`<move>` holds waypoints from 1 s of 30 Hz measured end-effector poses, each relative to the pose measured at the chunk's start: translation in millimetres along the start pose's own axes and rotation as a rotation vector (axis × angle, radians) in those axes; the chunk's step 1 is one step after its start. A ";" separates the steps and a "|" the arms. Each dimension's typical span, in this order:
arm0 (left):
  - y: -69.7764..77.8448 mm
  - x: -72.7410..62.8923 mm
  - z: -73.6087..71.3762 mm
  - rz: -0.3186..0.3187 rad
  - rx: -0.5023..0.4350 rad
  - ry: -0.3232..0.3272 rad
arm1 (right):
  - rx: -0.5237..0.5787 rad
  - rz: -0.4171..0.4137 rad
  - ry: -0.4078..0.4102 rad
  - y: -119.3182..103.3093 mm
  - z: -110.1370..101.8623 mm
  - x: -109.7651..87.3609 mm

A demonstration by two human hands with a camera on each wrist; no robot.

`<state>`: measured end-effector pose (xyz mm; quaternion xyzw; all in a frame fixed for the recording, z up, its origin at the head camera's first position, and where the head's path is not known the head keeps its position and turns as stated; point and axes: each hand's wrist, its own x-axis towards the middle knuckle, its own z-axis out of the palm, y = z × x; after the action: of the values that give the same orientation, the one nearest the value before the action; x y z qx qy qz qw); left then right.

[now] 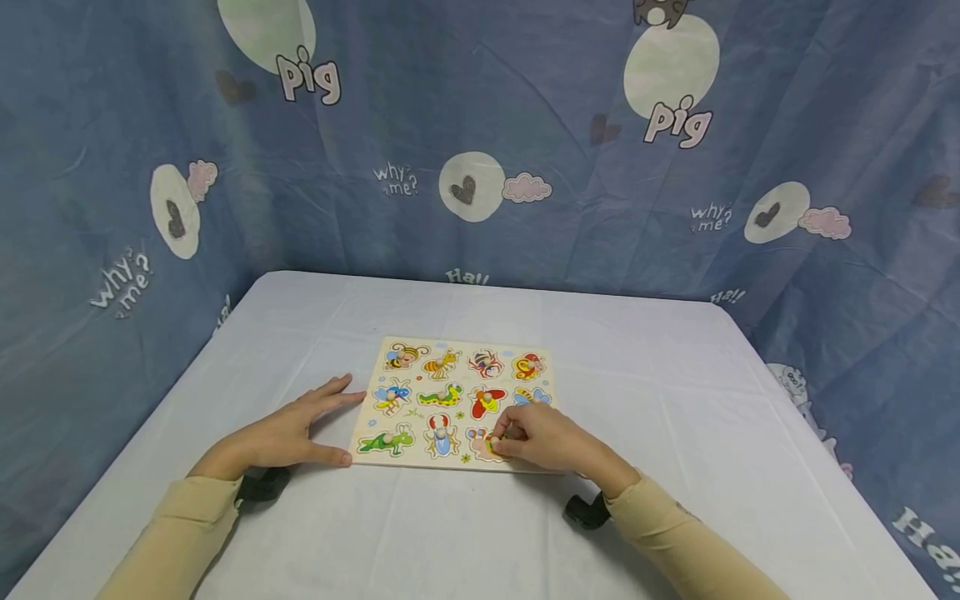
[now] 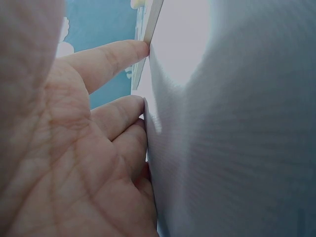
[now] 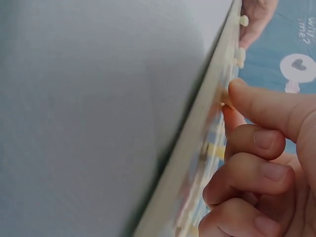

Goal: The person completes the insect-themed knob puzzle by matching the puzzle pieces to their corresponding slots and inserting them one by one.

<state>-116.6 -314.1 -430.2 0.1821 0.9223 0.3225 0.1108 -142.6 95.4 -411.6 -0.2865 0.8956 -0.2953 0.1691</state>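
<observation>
A wooden peg puzzle board (image 1: 417, 458) with colourful insect pieces lies flat on the table. In the head view my left hand (image 1: 288, 429) rests at its left edge, fingers spread, index fingertip and thumb touching the side. My right hand (image 1: 551, 437) is over the lower right of the board. Its thumb and index finger pinch the small wooden knob (image 3: 225, 97) of a pink snail piece (image 1: 478, 446), partly hidden by the fingers. The other right fingers curl in loosely. Beside the snail sits a blue beetle piece (image 1: 442, 438); a green grasshopper piece (image 1: 386, 439) is nearer my left thumb.
A white cloth covers the table (image 1: 637, 358). Blue printed curtain (image 1: 480, 100) hangs behind and at both sides. Dark wrist devices (image 1: 587, 511) show under both forearms. Other pieces, such as a caterpillar (image 1: 441, 395) and a spider (image 1: 486, 363), sit in the upper rows.
</observation>
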 end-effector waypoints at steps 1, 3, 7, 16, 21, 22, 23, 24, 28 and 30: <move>0.4 0.1 -0.1 0.001 0.000 0.000 | 0.009 -0.002 0.001 1.0 -1.5 -0.8; 1.0 0.3 -0.2 0.000 -0.001 0.000 | 0.024 -0.010 0.005 3.5 -5.6 -3.0; 1.7 0.6 -0.3 -0.001 0.000 0.000 | 0.041 -0.012 0.025 10.0 -16.2 -9.1; -0.2 0.8 0.8 -0.005 -0.005 0.000 | 0.052 0.043 0.110 23.7 -39.2 -26.9; 0.5 0.3 0.4 -0.003 -0.003 0.001 | 0.078 0.086 0.139 28.2 -45.5 -36.6; 0.7 0.2 0.3 -0.002 -0.003 0.001 | 0.086 0.095 0.142 28.9 -46.2 -38.6; 0.9 0.1 0.2 -0.002 -0.002 0.001 | 0.091 0.105 0.145 29.8 -46.9 -40.6; 1.0 0.0 0.1 -0.002 -0.002 0.000 | 0.099 0.113 0.147 30.6 -47.5 -42.6; 1.3 -0.5 -0.2 -0.002 -0.002 -0.003 | 0.120 0.141 0.157 34.9 -48.9 -50.6; 1.4 -0.8 -0.4 0.001 -0.004 -0.003 | 0.128 0.157 0.158 38.2 -49.4 -54.3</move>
<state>-115.7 -313.6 -428.9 0.1826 0.9215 0.3238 0.1125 -139.5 175.3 -390.3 -0.1799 0.9051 -0.3594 0.1387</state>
